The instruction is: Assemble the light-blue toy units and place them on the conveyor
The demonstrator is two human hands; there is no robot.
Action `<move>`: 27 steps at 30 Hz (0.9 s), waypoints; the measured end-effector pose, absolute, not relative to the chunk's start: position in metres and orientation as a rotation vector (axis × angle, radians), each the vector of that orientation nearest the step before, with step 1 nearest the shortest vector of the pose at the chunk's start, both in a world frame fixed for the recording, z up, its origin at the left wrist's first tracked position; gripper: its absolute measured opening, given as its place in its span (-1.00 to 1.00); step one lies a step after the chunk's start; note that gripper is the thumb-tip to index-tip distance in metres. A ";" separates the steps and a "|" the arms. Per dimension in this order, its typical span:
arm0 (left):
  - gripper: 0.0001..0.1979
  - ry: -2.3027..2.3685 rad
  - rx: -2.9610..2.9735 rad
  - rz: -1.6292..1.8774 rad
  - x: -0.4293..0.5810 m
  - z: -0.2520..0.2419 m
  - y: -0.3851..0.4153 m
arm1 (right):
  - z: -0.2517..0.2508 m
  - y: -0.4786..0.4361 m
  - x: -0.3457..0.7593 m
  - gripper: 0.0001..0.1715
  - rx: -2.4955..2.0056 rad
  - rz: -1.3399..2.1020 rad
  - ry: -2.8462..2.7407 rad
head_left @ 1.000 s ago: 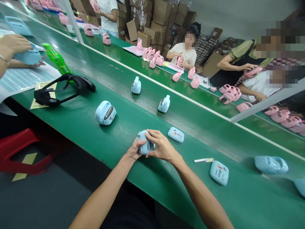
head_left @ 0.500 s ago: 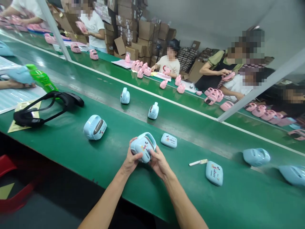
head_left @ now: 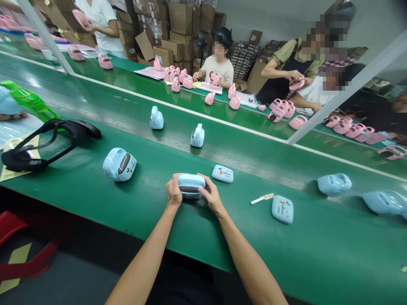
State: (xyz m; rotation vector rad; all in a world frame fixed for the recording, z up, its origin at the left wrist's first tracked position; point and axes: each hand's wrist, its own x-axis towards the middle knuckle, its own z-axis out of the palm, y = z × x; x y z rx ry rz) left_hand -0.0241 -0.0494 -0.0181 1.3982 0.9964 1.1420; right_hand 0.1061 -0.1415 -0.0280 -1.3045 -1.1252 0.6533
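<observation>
Between both hands is a light blue plastic casing [head_left: 191, 181] with a dark strip across the side that faces me. My left hand [head_left: 174, 192] is closed around its left end. My right hand [head_left: 210, 195] grips the right end, thumb near the dark strip. Just beyond the right hand lies a flat light blue panel [head_left: 222, 174] with a cartoon mouse print. A similar printed panel [head_left: 282, 209] lies farther right, beside a thin white stick-like piece [head_left: 262, 198] with a pale end. Left of my hands stands another blue casing [head_left: 119, 164] with a loop handle.
Two blue casings stand farther back, one left [head_left: 156, 118] and one right [head_left: 197, 135]. More blue parts [head_left: 334, 184] lie at right. A black headset-like frame [head_left: 52, 144] and green bottle [head_left: 32, 100] are at left. Across the green bench [head_left: 152, 212], people handle pink casings.
The held casing has turned in my hands: its printed face was toward me, and now its dark strip is. My grip has shifted to its two ends. The camera view has shifted slightly.
</observation>
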 end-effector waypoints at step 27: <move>-0.60 0.999 0.669 0.680 -0.013 0.033 -0.028 | 0.001 -0.107 0.107 -0.36 -1.185 1.013 -0.499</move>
